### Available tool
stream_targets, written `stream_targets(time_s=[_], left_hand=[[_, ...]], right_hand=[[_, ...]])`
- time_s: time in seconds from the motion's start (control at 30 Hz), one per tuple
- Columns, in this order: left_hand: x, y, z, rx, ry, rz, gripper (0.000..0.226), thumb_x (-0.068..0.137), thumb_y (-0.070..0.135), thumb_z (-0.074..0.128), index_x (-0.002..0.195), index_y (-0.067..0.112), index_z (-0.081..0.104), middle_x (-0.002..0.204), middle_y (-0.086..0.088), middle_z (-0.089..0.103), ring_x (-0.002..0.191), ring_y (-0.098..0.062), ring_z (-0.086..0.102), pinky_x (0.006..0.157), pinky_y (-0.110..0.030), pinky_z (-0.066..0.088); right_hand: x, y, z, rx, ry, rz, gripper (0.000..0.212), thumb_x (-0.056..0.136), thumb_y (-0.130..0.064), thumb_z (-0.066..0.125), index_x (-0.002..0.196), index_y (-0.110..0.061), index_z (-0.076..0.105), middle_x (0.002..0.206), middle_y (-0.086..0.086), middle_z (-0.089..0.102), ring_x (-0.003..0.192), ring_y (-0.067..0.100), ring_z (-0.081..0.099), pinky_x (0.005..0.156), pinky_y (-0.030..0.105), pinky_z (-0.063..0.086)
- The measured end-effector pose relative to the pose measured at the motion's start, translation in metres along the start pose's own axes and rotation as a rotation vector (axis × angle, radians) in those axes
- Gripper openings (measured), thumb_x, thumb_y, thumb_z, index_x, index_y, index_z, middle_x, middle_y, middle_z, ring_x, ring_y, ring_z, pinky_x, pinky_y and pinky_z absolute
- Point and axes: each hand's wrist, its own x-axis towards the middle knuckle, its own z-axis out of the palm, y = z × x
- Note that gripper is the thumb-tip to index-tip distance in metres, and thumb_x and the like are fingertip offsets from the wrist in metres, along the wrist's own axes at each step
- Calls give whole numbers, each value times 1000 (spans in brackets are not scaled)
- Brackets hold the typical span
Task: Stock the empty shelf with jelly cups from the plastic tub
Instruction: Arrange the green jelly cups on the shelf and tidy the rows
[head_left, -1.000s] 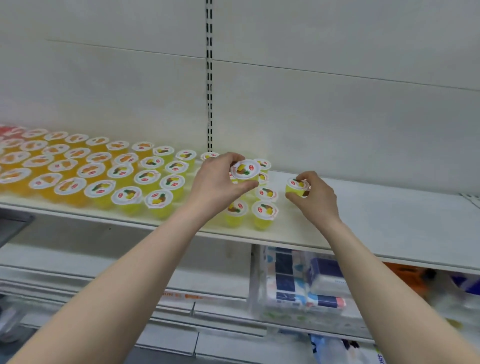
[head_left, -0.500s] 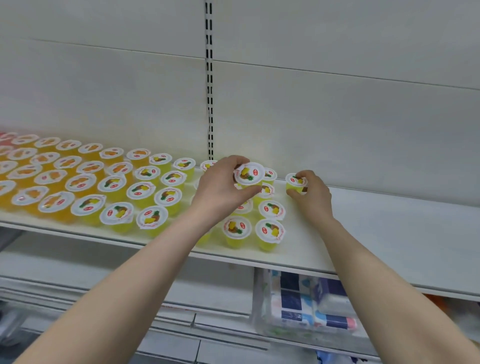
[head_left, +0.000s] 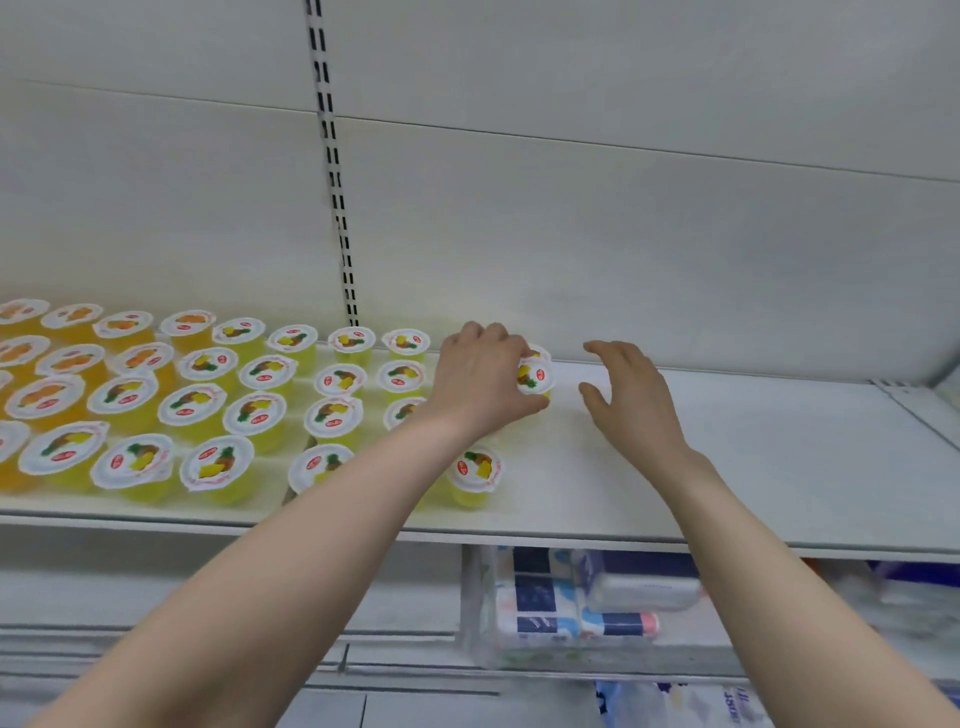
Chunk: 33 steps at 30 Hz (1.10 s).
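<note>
Head view: small yellow jelly cup with a white fruit-print lid (head_left: 535, 378) sits in the left hand (head_left: 480, 382), at the right end of the stocked block, over the white metal shelf (head_left: 769, 467). Fingers and thumb curl round the cup's sides; the lid tilts toward the camera. Cannot tell if its base touches the shelf. Second cup lid (head_left: 539, 355) peeks out just behind it. Right hand (head_left: 631, 402) hovers just right of the held cup, apart from it, fingers spread and loosely bent, holding nothing. Rows of yellow jelly cups (head_left: 254, 410) fill the shelf left of the hands, upright and close together; orange jelly cups (head_left: 47, 395) at far left. Front yellow cup (head_left: 475, 470) stands near the shelf edge beside the left forearm. Slotted upright rail (head_left: 332, 171) runs up the pale back panel. On the lower shelf, plastic-wrapped blue-and-white packs (head_left: 540, 608), blurred.
</note>
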Motion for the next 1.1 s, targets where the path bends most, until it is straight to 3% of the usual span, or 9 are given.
stream_targets(time_s=[0.17, 0.33, 0.5, 0.8, 1.1], left_hand=[[6, 8, 22, 148, -85, 5, 57, 72, 57, 63, 117, 21, 61, 113, -2, 60, 112, -28, 48, 95, -39, 36], [4, 9, 28, 159, -84, -7, 57, 73, 58, 62, 114, 19, 62, 111, -3, 61, 111, -29, 49, 91, -37, 36], [2, 5, 17, 110, -106, 11, 63, 77, 63, 60, 124, 21, 59, 119, -2, 60, 117, -28, 48, 98, -38, 35], [-46, -38, -34, 55, 92, 29, 48, 92, 44, 56, 133, 18, 54, 132, -5, 55, 121, -29, 46, 102, -39, 36], [-146, -97, -90, 274, 276, 16, 45, 89, 39, 54, 123, 10, 61, 116, -14, 63, 106, -36, 57, 91, -43, 47]], right_hand=[[-4, 2, -10, -73, 15, -29, 47, 89, -16, 63, 134, -12, 52, 133, 10, 52, 115, 32, 52, 94, 43, 39], [-4, -1, -13, -102, 9, -45, 48, 88, -15, 64, 135, -11, 52, 131, 11, 54, 114, 34, 53, 92, 44, 40], [-7, -7, -21, -123, -2, -70, 49, 90, -16, 63, 137, -10, 50, 133, 12, 53, 114, 35, 53, 93, 44, 40], [-6, -56, -38, -121, -47, -215, 51, 96, -27, 56, 144, -12, 43, 143, 11, 46, 130, 31, 42, 106, 40, 30], [-27, -139, -21, -108, -47, -507, 50, 92, -34, 54, 134, -7, 52, 131, 16, 56, 116, 37, 54, 97, 45, 41]])
